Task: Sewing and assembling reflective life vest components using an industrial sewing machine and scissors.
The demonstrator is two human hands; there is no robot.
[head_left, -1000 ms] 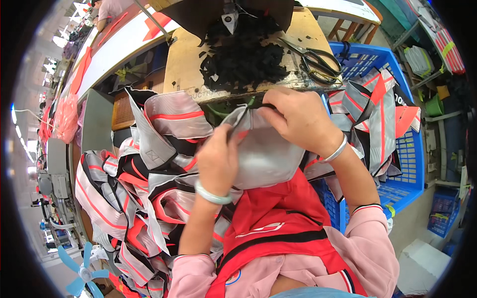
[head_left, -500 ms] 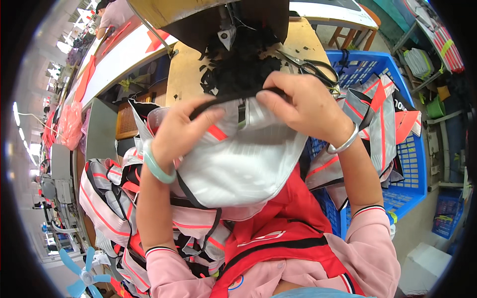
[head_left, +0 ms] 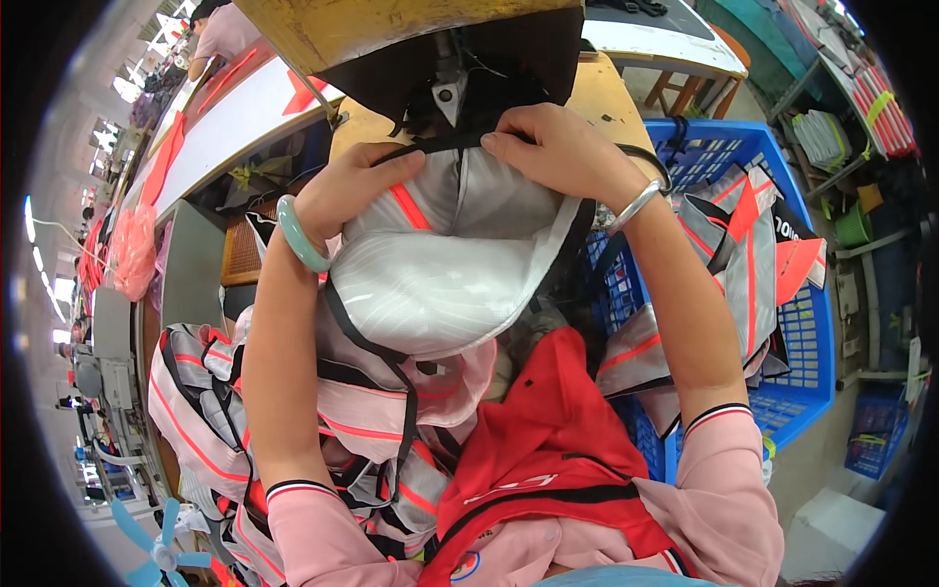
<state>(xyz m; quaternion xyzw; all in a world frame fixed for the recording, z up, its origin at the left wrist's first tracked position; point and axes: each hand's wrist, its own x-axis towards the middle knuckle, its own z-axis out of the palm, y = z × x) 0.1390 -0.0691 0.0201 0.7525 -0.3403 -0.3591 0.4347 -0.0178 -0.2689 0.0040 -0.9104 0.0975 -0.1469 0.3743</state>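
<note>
A grey sewn fabric piece (head_left: 430, 284) with black edging and an orange-red strip hangs between my hands, its lower part bulging toward me. My left hand (head_left: 360, 188) pinches the black-edged upper rim on the left. On the right, my right hand (head_left: 558, 152) grips the same rim, thumb on the near side. That rim lies just in front of the pointed metal foot (head_left: 449, 96) of a sewing machine (head_left: 411, 44), and I cannot tell whether they touch. The fabric and my hands cover most of the wooden work surface (head_left: 608, 98).
Similar grey and orange-red pieces (head_left: 201, 411) are heaped at the left; others fill a blue plastic basket (head_left: 807, 333) at the right. Black scissor handles (head_left: 648, 157) show beyond my right wrist. A white table (head_left: 220, 122) runs along the left, where another person (head_left: 230, 34) sits.
Both hands have carried the fabric piece forward, up to the machine's foot. It now covers the black scraps and most of the scissors. My grip on the rim stays closed.
</note>
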